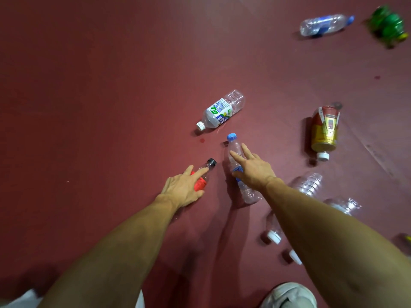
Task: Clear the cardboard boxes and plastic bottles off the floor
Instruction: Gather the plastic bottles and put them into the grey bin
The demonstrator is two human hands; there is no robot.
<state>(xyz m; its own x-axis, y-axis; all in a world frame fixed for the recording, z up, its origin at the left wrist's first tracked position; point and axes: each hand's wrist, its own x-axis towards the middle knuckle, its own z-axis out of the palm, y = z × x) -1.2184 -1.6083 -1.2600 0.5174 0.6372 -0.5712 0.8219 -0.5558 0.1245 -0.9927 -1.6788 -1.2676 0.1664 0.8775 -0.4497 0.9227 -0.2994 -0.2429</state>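
Floor (111, 96): dark red, bottles lying everywhere, no boxes visible.
Right hand (253, 168): fingers spread over blue-cap bottle (235, 152), not gripping.
Left hand (184, 187): curled round red bottle (201, 182).
Risk: bottles are round, a sloppy grab probably rolls them away.

A red-labelled clear plastic bottle with a black cap (203, 177) is clasped by the left hand (183, 188); a blue-capped clear plastic bottle (239, 167) is touched by the spread right hand (253, 168) on the dark red floor (100, 96).

We see a maroon floor (111, 85), a red-labelled bottle (201, 182) with a black cap, a blue-capped clear bottle (235, 152), and possibly a green bottle (388, 25), blurred.
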